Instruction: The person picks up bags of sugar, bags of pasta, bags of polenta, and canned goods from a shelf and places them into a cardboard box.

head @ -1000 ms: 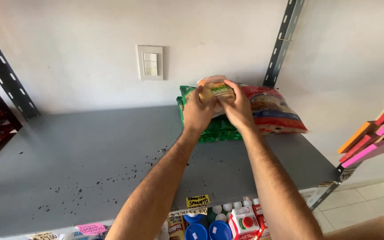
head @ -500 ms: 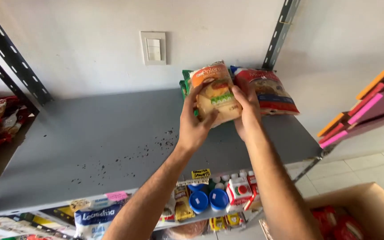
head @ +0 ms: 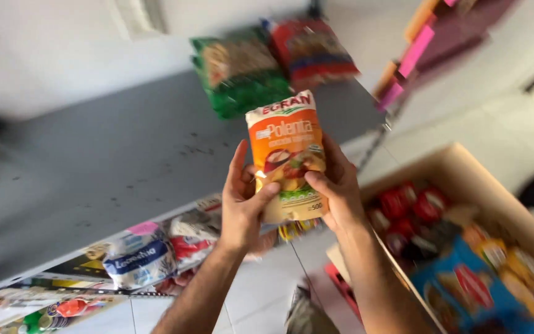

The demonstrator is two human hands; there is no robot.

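Both hands now hold the orange-and-white plastic food pouch (head: 287, 154) out in front of the grey metal shelf (head: 94, 167), off the stack where it lay half a second ago. Left hand (head: 245, 201) and right hand (head: 338, 192) pinch its lower edges. Green (head: 239, 74) and red (head: 313, 52) packets remain behind; an open cardboard box (head: 465, 179) of red and blue packages sits at lower right.
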